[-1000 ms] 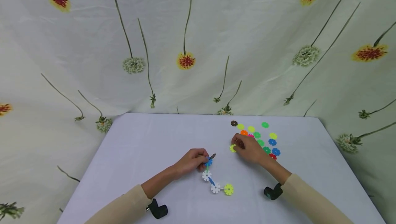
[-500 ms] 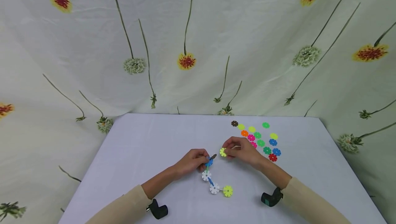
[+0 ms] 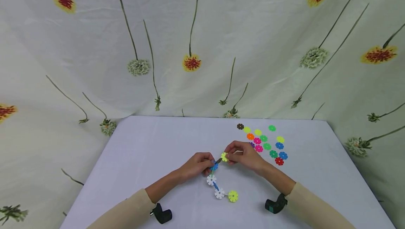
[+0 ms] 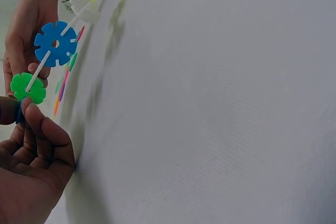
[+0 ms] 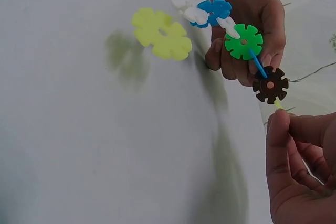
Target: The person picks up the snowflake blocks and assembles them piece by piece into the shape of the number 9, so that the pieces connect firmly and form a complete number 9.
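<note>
A chain of notched flower-shaped plastic discs hangs from my left hand (image 3: pixel 197 164), which pinches a blue disc (image 3: pixel 215 166) near the chain's upper end. Below it follow a green disc (image 5: pixel 243 42), white discs (image 3: pixel 211 180), another blue disc (image 4: pixel 55 44) and a yellow disc (image 3: pixel 233 196) at the far end. Beyond the pinched blue disc sticks out a brown disc (image 5: pixel 270 85). Between thumb and fingertips my right hand (image 3: pixel 243 154) pinches a loose yellow disc (image 3: pixel 224 157), seen edge-on in the right wrist view, right at the brown disc's rim.
Loose discs in several colours lie at the back right of the white table (image 3: pixel 152 141), among them a red disc (image 3: pixel 279 161) and an orange disc (image 3: pixel 250 136). Black wrist cameras (image 3: pixel 276 204) hang by both sleeves. A flower-printed cloth (image 3: pixel 269 46) stands behind.
My right hand has carried the yellow disc left from beside the loose discs to the brown disc's edge. The left hand keeps its pinch, nearly still.
</note>
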{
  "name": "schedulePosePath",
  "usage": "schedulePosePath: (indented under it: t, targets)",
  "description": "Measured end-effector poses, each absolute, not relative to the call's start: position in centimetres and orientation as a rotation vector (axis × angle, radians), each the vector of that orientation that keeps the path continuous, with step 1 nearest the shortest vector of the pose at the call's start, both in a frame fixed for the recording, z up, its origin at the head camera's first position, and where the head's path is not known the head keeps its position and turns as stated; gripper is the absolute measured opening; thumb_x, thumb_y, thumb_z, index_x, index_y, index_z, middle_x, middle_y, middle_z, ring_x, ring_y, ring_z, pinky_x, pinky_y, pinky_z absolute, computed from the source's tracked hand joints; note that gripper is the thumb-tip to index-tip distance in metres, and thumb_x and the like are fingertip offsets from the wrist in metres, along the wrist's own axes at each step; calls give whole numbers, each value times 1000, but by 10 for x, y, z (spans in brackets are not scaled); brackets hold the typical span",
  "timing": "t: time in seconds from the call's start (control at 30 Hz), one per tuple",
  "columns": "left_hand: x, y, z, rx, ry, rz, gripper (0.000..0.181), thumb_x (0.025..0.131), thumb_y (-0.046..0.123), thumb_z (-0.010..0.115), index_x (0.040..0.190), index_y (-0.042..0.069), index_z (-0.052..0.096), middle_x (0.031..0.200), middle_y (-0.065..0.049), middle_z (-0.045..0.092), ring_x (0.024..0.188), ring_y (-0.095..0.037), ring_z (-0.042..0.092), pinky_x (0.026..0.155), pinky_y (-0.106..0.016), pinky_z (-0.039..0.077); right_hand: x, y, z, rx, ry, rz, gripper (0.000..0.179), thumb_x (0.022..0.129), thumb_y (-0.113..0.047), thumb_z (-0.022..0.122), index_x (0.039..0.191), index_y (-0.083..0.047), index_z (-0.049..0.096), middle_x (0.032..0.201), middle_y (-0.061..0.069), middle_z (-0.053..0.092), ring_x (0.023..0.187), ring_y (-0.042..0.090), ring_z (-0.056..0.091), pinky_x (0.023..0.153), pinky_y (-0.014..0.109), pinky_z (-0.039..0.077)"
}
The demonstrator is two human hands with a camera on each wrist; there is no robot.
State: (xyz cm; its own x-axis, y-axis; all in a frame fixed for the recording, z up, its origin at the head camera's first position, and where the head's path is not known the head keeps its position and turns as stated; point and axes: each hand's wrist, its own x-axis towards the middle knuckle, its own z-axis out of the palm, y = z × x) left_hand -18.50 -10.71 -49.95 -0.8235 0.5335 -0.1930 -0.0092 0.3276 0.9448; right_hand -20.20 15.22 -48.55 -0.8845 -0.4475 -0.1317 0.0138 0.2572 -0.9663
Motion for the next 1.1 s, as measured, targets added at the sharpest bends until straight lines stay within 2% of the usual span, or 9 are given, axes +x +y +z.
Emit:
schedulePosePath:
  t: [0.17, 0.43, 0.57, 0.8, 0.97, 1.1]
  targets:
    - [-185, -107, -499, 459, 2125, 1512, 18, 104, 14, 56, 108, -1, 66, 81, -1, 62, 74, -10, 57, 71, -20, 50, -200, 150, -487, -405, 2144, -1680, 24, 102, -13, 73, 120, 2, 67, 108, 21, 70, 93, 35, 79, 82, 28, 66]
    - [-186, -105, -497, 502, 2121, 1503, 18, 106, 15, 57, 107, -2, 66, 79, -1, 62, 74, -11, 57, 72, -20, 50, -198, 149, -492, -399, 2164, -1670, 23, 102, -13, 74, 118, 2, 69, 105, 19, 73, 85, 24, 76, 81, 25, 64]
    - [-189, -104, -497, 523, 2079, 1514, 19, 106, 15, 58, 105, -2, 66, 82, -3, 64, 74, -12, 59, 74, -20, 52, -200, 151, -493, -428, 2133, -1726, 23, 102, -13, 73, 119, 3, 70, 107, 21, 75, 87, 30, 76, 82, 26, 65]
    - [-193, -99, -494, 517, 2099, 1549, 26, 110, 23, 58, 108, 0, 68, 83, 4, 63, 75, -11, 58, 75, -22, 51, -201, 153, -491, -477, 2070, -1754, 25, 106, -14, 68, 125, 1, 72, 110, 14, 80, 93, 33, 78, 86, 28, 65]
    - [-195, -93, -498, 506, 2125, 1581, 26, 110, 25, 60, 110, 0, 67, 84, 2, 63, 79, -10, 56, 77, -23, 50, -200, 148, -490, -515, 2011, -1759, 29, 106, -13, 67, 133, 0, 66, 109, 18, 79, 99, 47, 75, 89, 31, 65]
    - [-193, -93, -497, 517, 2105, 1602, 25, 109, 21, 60, 109, -3, 65, 83, 0, 62, 79, -11, 56, 76, -22, 49, -197, 146, -489, -494, 2003, -1763, 29, 106, -13, 68, 132, 0, 64, 109, 17, 76, 100, 48, 75, 88, 31, 66]
